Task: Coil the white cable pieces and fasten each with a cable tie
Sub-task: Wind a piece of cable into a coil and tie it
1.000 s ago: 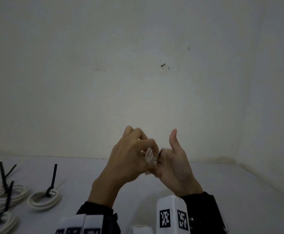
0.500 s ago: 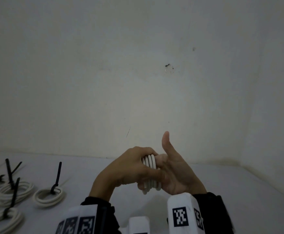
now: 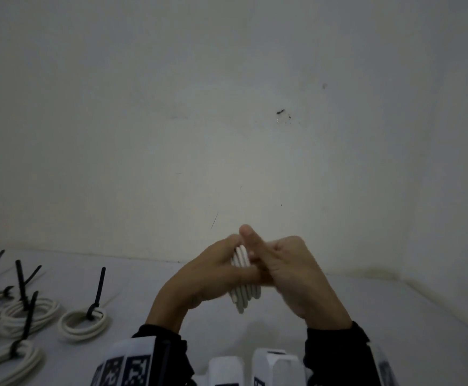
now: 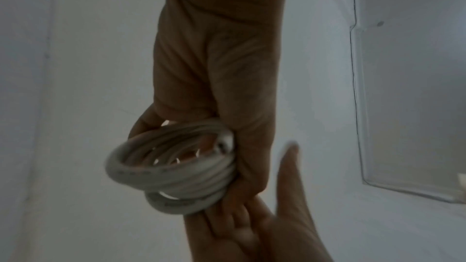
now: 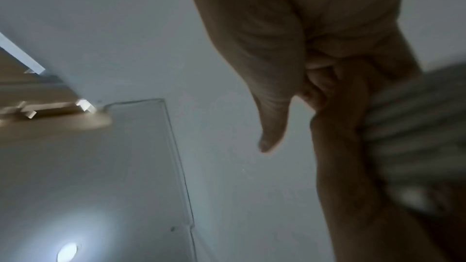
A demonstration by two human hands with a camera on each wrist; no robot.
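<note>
A white cable coil (image 3: 243, 292) of several turns stands edge-on between both hands above the table. My left hand (image 3: 207, 277) grips it from the left, thumb across the front and fingers round the turns. The left wrist view shows the coil (image 4: 174, 166) held in that grip. My right hand (image 3: 291, 268) closes in from the right, its curled fingers (image 5: 317, 87) pressed against the coil (image 5: 416, 127) and the left fingers. The right thumb (image 3: 248, 238) sticks out over the coil's top. No cable tie shows on this coil.
Several finished white coils, each with a black tie standing up, lie at the table's left: one nearest (image 3: 83, 324), another behind it (image 3: 29, 313), one at the front edge (image 3: 7, 360). A pale wall (image 3: 227, 135) closes the back and right.
The coil has come into view edge-on between the hands. The right thumb, upright before, now leans left over the coil's top, and the left thumb lies across its front.
</note>
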